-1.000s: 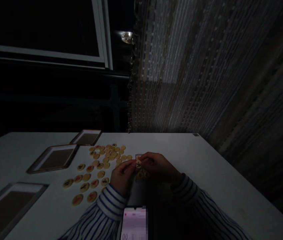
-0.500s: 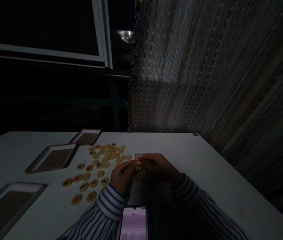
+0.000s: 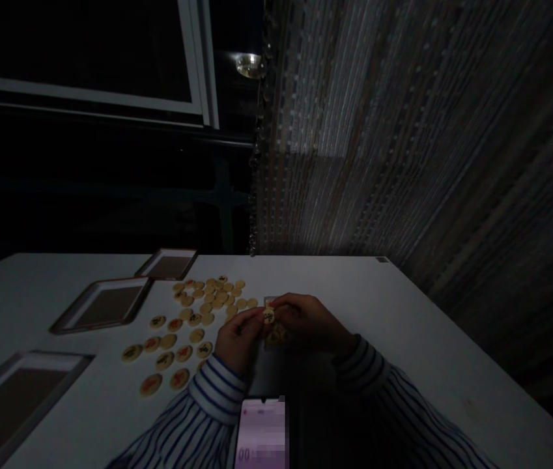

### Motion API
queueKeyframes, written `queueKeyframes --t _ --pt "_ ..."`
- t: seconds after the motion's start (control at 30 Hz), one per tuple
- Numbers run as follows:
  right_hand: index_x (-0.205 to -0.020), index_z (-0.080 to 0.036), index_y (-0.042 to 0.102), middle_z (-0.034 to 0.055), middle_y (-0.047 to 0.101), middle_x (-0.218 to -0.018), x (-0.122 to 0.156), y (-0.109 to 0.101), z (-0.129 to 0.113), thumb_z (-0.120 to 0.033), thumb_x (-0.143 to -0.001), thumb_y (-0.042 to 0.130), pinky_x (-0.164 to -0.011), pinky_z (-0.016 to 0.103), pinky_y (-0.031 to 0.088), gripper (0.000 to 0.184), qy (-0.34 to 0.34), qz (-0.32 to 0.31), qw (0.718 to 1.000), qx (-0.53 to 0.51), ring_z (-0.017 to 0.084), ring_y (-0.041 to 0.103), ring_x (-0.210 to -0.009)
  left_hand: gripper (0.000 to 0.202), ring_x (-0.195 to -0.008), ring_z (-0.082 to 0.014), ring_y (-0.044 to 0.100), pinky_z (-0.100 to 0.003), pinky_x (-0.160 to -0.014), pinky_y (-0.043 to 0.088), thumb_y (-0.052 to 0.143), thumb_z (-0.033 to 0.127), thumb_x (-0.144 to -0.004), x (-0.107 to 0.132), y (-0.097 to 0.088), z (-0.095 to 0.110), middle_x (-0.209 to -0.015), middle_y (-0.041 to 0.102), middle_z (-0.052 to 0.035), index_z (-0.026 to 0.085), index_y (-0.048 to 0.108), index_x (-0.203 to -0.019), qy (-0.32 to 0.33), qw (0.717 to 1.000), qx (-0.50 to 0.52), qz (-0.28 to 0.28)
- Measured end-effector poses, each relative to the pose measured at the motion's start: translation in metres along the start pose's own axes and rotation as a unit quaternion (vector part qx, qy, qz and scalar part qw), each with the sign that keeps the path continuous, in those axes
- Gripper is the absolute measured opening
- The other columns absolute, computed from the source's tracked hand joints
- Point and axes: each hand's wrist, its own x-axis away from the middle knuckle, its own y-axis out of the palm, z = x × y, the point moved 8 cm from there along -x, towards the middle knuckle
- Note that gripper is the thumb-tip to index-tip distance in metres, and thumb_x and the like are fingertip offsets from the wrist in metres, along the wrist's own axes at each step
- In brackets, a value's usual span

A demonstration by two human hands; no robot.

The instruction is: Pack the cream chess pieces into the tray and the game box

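Observation:
A round xiangqi piece with a dark character is pinched between my two hands, its marked face turned towards me. My left hand has thumb and fingers closed at its left edge. From the other side, my right hand curls its fingers onto the piece's right edge. Directly below sits a small tray with a few more pieces in it, largely hidden by my hands. Many loose xiangqi pieces lie left of my left hand, some blank side up, others showing red or dark characters.
Three shallow framed trays, a near one, a middle one and a far one, stand along the left of the white table. A lit phone lies close in front of me. A string curtain hangs behind the table.
The dark-marked piece has shifted slightly up and left between my fingertips. A red-marked piece behind it is now mostly covered. The whole view has tilted down a little.

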Motion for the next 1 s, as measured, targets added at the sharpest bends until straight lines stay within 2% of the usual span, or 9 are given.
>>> queueKeyframes --t 0.1,0.33,0.8,1.0 --pt "-0.098 -0.017 0.060 0.0043 0.065 -0.085 0.0003 0.0016 -0.0002 -0.025 -0.076 0.052 -0.076 0.028 0.047 0.025 0.003 -0.008 1.000 -0.013 0.016 0.060 -0.082 0.028 -0.065 -0.0149 0.064 -0.025 -0.063 0.052 0.070 0.030 -0.053 -0.0014 0.0000 -0.0036 -0.070 0.069 -0.0034 0.015 0.066 -0.076 -0.006 1.000 0.021 -0.001" --pt "-0.093 -0.017 0.062 0.0038 0.065 -0.084 -0.0002 0.0016 -0.0008 -0.025 -0.075 0.053 -0.074 0.028 0.047 0.021 0.004 -0.009 1.000 -0.008 0.016 0.060 -0.080 0.031 -0.061 -0.0143 0.064 -0.025 -0.061 0.052 0.070 0.031 -0.055 -0.0026 0.0006 -0.0082 -0.069 0.069 -0.0041 0.014 0.066 -0.081 -0.006 1.000 0.019 -0.018" --pt "-0.094 -0.017 0.063 0.0039 0.066 -0.090 -0.0004 0.0026 0.0004 -0.023 -0.075 0.051 -0.075 0.027 0.046 0.023 -0.009 -0.004 1.000 -0.026 0.016 0.060 -0.083 0.035 -0.066 -0.0164 0.064 -0.026 -0.064 0.052 0.072 0.034 -0.051 0.0009 0.0053 -0.0055 -0.069 0.069 -0.0036 0.014 0.063 -0.078 -0.013 0.999 0.029 -0.036" --pt "-0.094 -0.018 0.064 0.0033 0.066 -0.095 0.0005 0.0050 -0.0039 -0.027 -0.077 0.051 -0.077 0.027 0.046 0.024 -0.006 -0.026 0.998 -0.056 0.016 0.060 -0.086 0.037 -0.066 -0.0156 0.064 -0.026 -0.065 0.051 0.074 0.031 -0.049 0.0010 0.0097 -0.0094 -0.071 0.069 -0.0040 0.013 0.062 -0.080 -0.031 0.996 0.050 -0.060"
